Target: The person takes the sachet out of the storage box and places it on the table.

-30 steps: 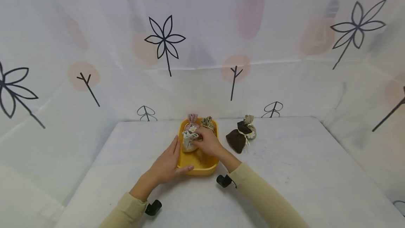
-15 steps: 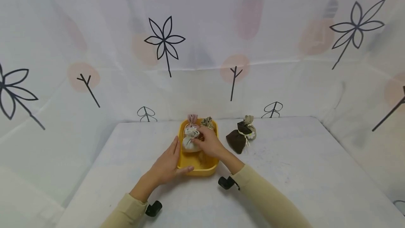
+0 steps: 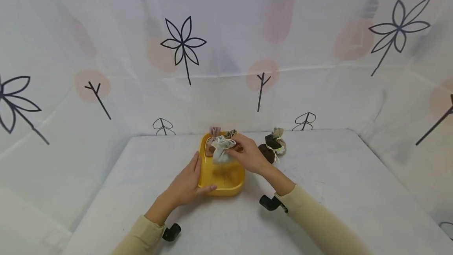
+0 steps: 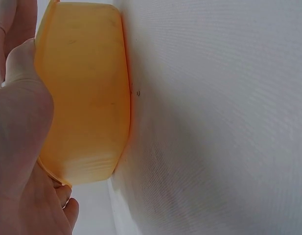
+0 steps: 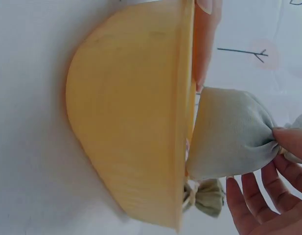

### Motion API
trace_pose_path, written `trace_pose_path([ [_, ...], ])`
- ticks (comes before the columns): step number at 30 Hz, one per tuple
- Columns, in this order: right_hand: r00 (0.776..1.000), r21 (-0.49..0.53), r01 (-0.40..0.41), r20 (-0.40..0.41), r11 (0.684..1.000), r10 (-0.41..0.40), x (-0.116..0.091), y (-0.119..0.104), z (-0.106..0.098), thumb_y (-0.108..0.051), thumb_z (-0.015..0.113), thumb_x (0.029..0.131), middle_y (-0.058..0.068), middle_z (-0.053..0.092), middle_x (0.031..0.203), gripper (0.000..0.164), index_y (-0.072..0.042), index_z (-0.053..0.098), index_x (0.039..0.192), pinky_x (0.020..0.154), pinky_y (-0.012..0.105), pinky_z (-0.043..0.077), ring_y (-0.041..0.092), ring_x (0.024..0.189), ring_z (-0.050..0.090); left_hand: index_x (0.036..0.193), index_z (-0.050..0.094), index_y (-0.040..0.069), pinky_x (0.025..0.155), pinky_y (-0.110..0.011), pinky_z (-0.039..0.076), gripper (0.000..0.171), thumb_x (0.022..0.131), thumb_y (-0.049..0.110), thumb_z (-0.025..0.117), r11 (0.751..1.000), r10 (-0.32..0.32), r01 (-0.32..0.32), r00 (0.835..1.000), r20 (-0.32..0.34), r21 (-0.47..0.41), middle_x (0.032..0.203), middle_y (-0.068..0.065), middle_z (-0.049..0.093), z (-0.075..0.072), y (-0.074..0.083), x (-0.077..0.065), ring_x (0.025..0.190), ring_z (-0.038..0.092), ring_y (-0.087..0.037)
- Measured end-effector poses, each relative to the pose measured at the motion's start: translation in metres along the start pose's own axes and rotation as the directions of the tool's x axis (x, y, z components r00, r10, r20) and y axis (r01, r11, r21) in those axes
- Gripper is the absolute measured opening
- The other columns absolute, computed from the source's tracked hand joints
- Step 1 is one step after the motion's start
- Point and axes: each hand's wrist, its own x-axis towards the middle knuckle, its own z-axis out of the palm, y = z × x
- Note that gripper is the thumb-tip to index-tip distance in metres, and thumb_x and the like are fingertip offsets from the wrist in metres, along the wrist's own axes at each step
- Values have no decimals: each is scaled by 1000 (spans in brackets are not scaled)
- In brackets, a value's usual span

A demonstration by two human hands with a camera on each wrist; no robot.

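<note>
- And my right hand [image 3: 250, 155] pinches the pale grey-green cloth pouch [image 3: 222, 153] by its neck, just above the yellow plastic tub [image 3: 223, 192]!
- My left hand [image 3: 185, 183] lies along the side, fingers straight.
- Inside, far end: pink cloth pouch [image 3: 214, 132], olive cloth pouch [image 3: 231, 133].
- Off right, dark brown cloth pouch [image 3: 267, 152] before beige cloth pouch [image 3: 278, 133].

Yellow tray [image 3: 225, 193] free at near end, pale pouch [image 3: 223, 155] above, pink pouch [image 3: 209, 149] beyond
</note>
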Motion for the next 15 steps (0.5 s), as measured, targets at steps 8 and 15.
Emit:
trace_pose_path([
  [8, 1000, -15, -16, -11, 1000, 16, -13, -1, -21, -13, 72, 96, 6, 65, 110, 22, -7, 69, 117, 88, 43, 58, 23, 100, 64, 161, 4, -6, 123, -48, 26, 120, 90, 74, 59, 1000, -13, 13, 1000, 11, -2, 170, -23, 0, -1, 1, -1, 154, 21, -38],
  [15, 999, -33, -23, -27, 999, 22, -24, 2, -39, -12, 72, 96, 7, 65, 109, 18, -7, 69, 114, 84, 40, 60, 23, 99, 65, 161, 3, -5, 123, -48, 27, 121, 89, 77, 56, 1000, -10, 10, 1000, 10, -7, 170, -23, 1, 0, -1, 0, 154, 21, -38],
])
